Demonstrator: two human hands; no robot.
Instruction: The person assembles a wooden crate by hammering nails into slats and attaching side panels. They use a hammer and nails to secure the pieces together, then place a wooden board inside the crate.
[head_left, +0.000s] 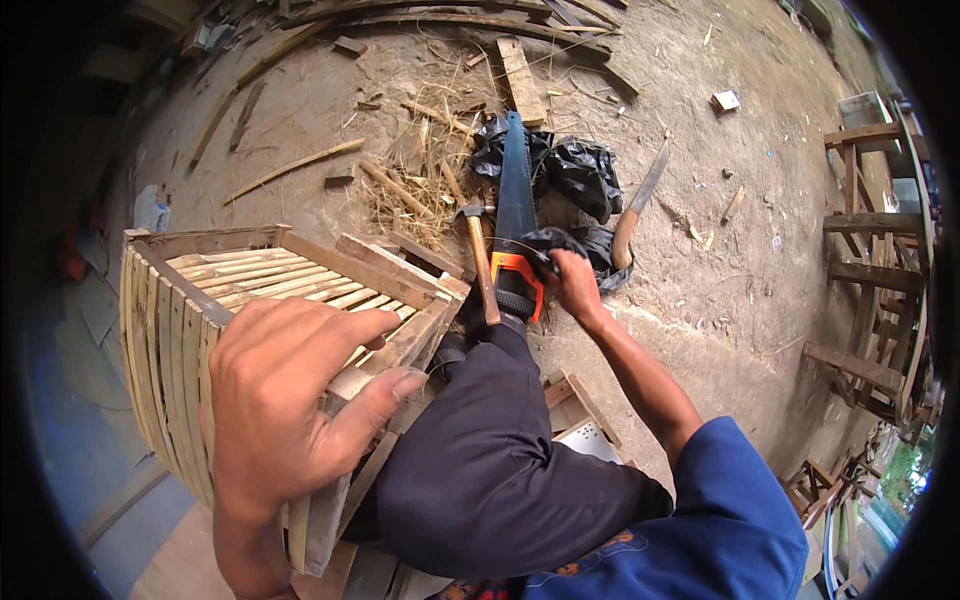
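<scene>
Right of the pale, slatted wooden crate (265,276), the right hand (575,288) bunches its fingers at crumpled black plastic (550,243), grip uncertain; the left hand (285,395), over the crate, has fingers and thumb apart. Gentle handling, clear of the blue-bladed, orange-handled saw (516,195), seems wise.

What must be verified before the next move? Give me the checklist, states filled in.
1. Left hand steady on the slatted crate: cannot tell; it is spread in front of it, contact unclear.
2. Right hand off the saw blade: ok; it is at the black plastic, beside the orange handle.
3. Hammer set down: ok; neither hand holds it.
4. Knife pointing away from the right hand: ok; its wooden handle is the nearer end.
5. Ground free of litter: not ok; straw and wood scraps lie about.
</scene>
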